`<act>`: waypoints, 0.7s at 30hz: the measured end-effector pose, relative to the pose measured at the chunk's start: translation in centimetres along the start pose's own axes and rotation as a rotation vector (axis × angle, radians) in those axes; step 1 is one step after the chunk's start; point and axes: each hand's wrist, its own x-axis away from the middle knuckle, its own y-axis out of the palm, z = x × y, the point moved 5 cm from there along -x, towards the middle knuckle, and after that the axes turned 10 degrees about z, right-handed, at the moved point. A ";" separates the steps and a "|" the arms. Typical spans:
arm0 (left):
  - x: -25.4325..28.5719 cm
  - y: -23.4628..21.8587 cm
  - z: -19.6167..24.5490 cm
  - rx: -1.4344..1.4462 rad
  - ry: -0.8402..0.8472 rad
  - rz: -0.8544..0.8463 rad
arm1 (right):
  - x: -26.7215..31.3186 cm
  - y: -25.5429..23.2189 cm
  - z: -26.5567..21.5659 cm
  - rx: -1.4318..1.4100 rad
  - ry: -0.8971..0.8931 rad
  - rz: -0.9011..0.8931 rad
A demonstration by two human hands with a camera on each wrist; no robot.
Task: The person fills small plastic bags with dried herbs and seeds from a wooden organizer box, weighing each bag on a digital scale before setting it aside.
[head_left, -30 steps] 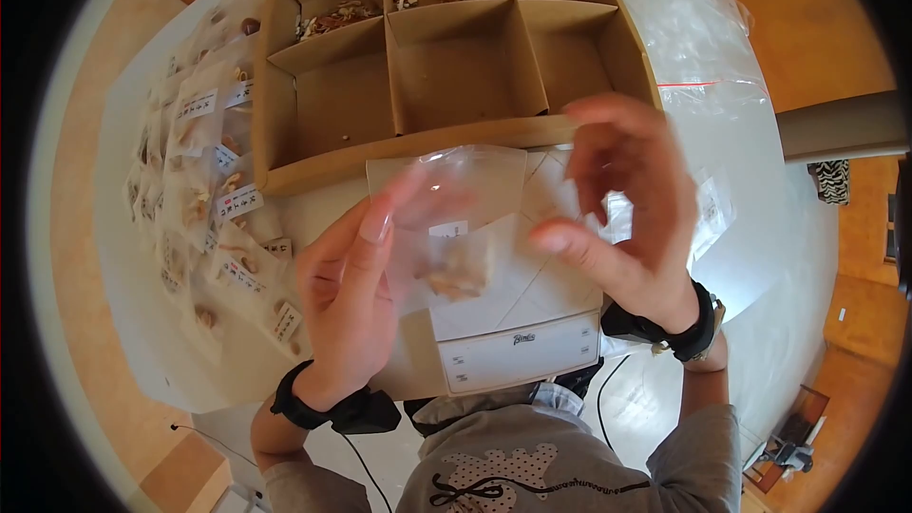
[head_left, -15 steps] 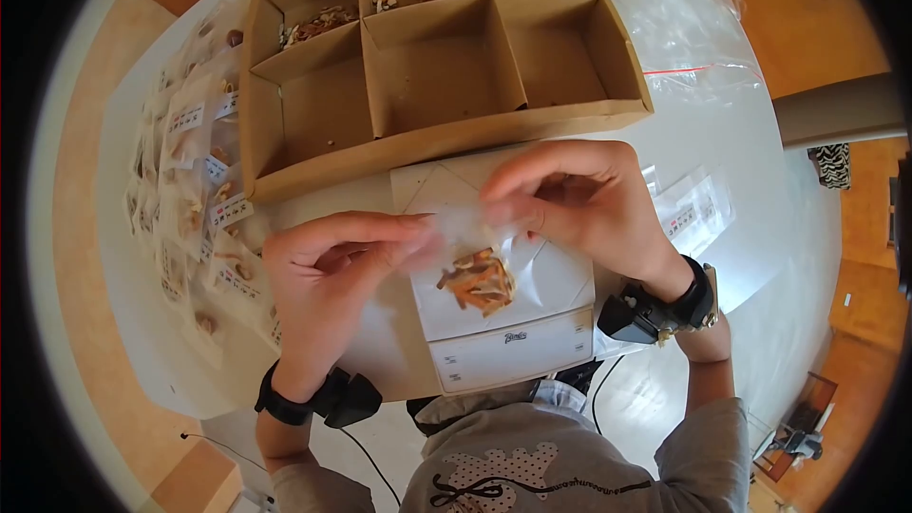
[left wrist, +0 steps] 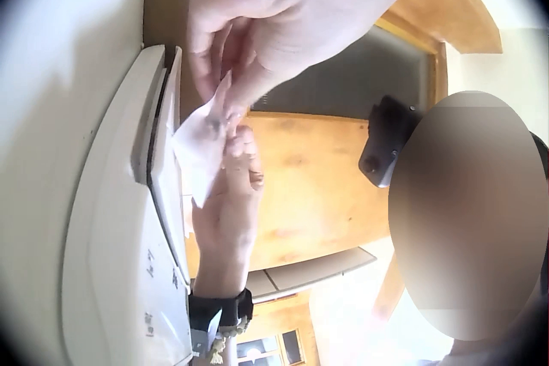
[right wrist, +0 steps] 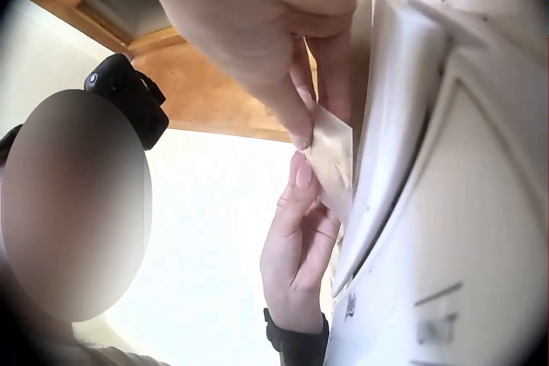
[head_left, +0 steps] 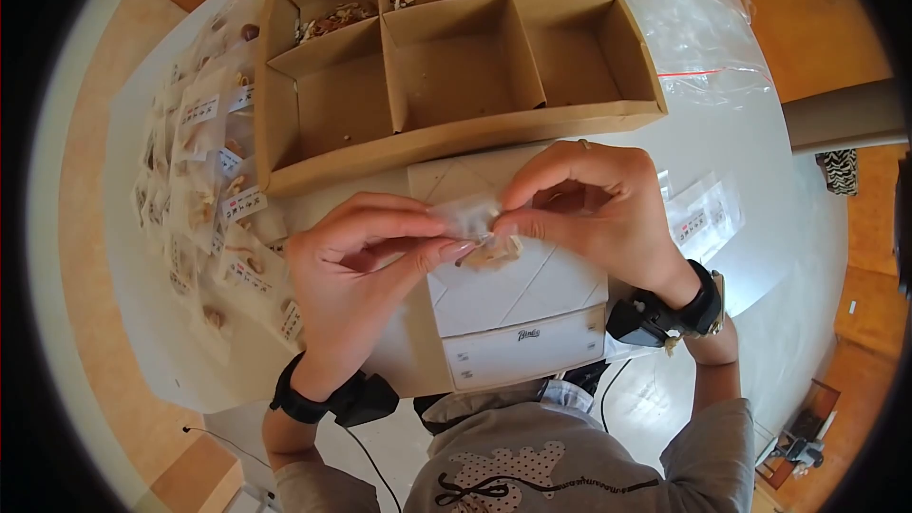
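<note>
Both hands meet at a small clear bag (head_left: 467,216) above the white scale (head_left: 522,347). The left hand (head_left: 356,261) pinches its edge between thumb and fingers; the right hand (head_left: 594,218) pinches the other side, the fingertips of both close together. Pale brown dried pieces (head_left: 494,255) show in the bag's lower part. In the left wrist view the bag (left wrist: 202,147) hangs from the left hand (left wrist: 279,23), the right hand (left wrist: 227,211) beside it. From the right wrist, the bag (right wrist: 333,160) lies between the right hand (right wrist: 266,31) and the left hand (right wrist: 296,250).
A divided cardboard box (head_left: 456,128) stands behind the scale, with dried pieces in some back compartments. Many labelled bags (head_left: 204,190) are piled at the left. More labelled bags (head_left: 703,218) lie at the right, and a large clear plastic bag (head_left: 684,28) behind them.
The right hand, held apart from the bag a second ago, has come in and pinches it. The hands are now closer together, and the bag's top looks gathered between them.
</note>
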 end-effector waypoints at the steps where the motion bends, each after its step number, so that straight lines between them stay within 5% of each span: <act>1: 0.1 -0.1 -0.1 0.022 0.017 0.004 | 0.0 -0.1 0.0 -0.009 0.006 0.009; 6: 0.6 -0.7 1.3 0.053 0.016 0.055 | 0.4 -1.4 -3.5 0.030 -0.167 0.118; 8: 0.2 -3.0 4.0 -0.232 0.356 0.220 | 0.2 -3.2 -5.8 -0.093 -0.216 0.215; 10: 0.6 -5.4 6.5 -0.333 0.387 0.776 | 0.6 -5.8 -9.0 -0.073 -0.420 0.339; 11: 0.8 -6.4 7.1 -0.257 0.488 0.910 | 1.6 -7.1 -10.3 0.158 -0.492 0.524; 12: 0.8 -7.4 7.5 -0.173 0.581 1.040 | 2.3 -8.2 -11.1 0.085 -0.507 0.473; 13: 0.7 -7.8 8.2 -0.381 0.603 1.108 | 3.0 -9.0 -11.6 0.030 -0.527 0.470; 15: -1.2 -10.5 6.4 -0.825 0.610 0.842 | 4.5 -10.8 -12.7 -0.078 -0.567 0.462; 17: -3.2 -9.6 4.9 -1.112 0.483 0.496 | 6.7 -12.1 -12.6 0.360 -0.559 0.634; 21: -1.7 -3.7 7.8 -0.984 0.530 0.478 | 11.6 -14.8 -7.2 0.841 -0.282 0.677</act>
